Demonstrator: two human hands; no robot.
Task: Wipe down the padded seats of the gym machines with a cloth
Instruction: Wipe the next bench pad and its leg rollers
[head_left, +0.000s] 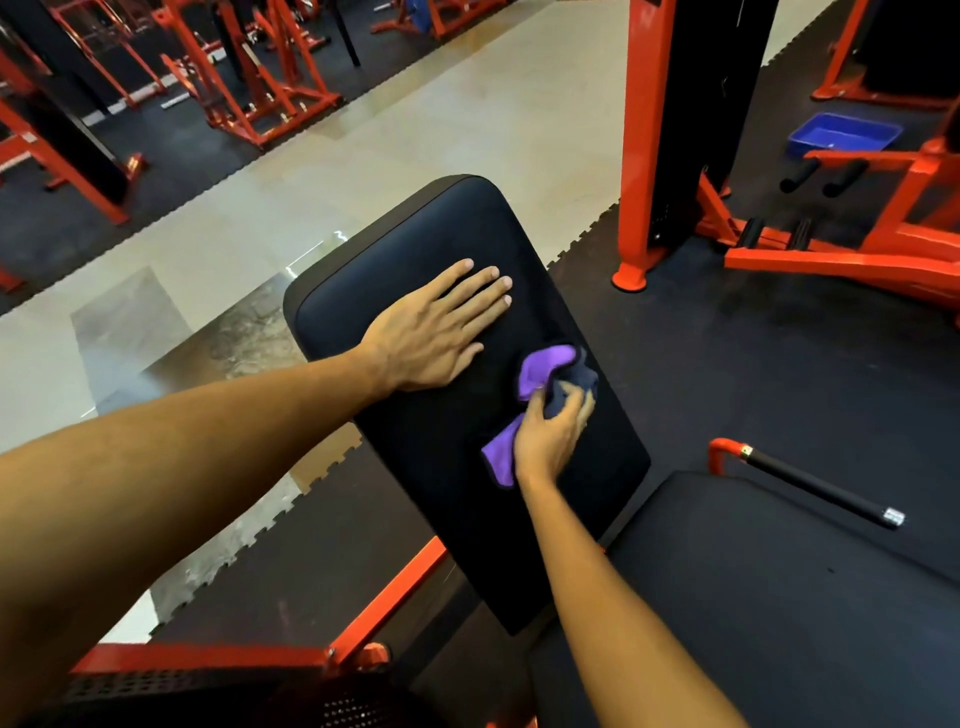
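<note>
Pad (415, 244): steadied, it seems, by the left hand (439, 332) laid flat, fingers straight. Cloth (545, 369): bunched in the right hand (550, 436), pressed mid-pad for wiping.

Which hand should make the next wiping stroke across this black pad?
Right. The right hand grips the purple cloth against the pad; the left hand lies flat on it, with no cloth.
</note>
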